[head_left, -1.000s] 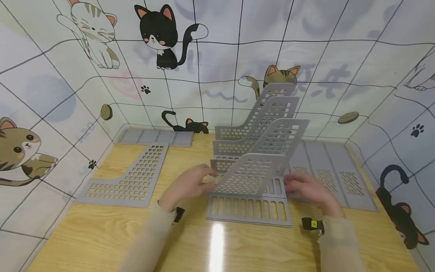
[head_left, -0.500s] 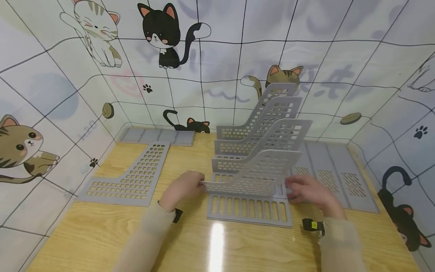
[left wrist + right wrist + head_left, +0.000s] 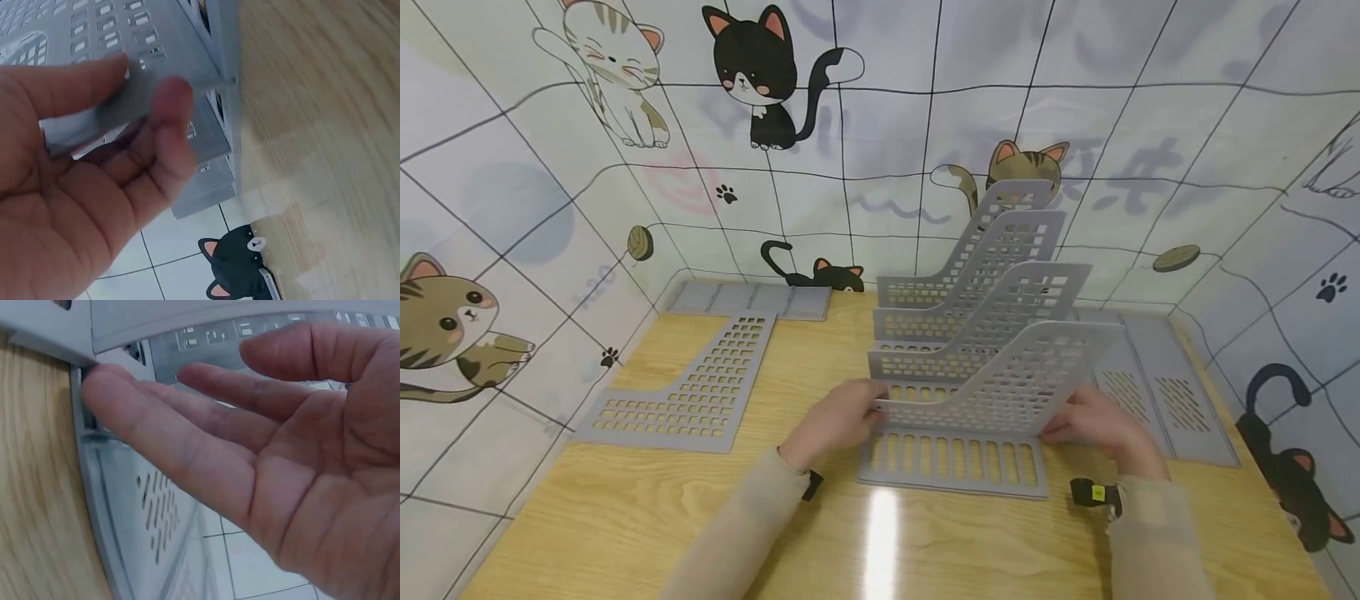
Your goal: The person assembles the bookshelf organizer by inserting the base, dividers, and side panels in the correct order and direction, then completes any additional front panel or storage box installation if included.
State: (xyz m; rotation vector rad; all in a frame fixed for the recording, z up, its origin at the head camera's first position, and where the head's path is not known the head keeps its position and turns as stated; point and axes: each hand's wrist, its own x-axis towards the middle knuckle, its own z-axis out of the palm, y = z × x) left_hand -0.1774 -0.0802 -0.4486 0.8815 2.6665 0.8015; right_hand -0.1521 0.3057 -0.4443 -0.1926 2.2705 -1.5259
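Observation:
In the head view, a grey slotted base [image 3: 955, 485] lies on the wooden table with several perforated, stepped divider panels standing across it. My left hand [image 3: 838, 417] pinches the low left end of the front divider panel [image 3: 992, 400]. The left wrist view shows the thumb on one face of that panel [image 3: 106, 122] and fingers on the other. At the panel's lower right corner is my right hand [image 3: 1097, 425]. Its fingers extend in the right wrist view, the index fingertip [image 3: 103, 387] at the corner where panel and base meet. Whether the panel's lower edge sits in the base is hidden.
A loose perforated panel [image 3: 658, 400] of the same stepped shape lies flat on the left. Flat grey pieces [image 3: 748, 298] lie at the back left. Grooved grey panels [image 3: 1157, 375] lie to the right, partly behind my right hand. Cat-printed sheeting [image 3: 887, 125] rises behind the table.
The front divider panel has shifted right across the base, its tall end now farther right. My left hand follows rightward with it, and my right hand has moved slightly right.

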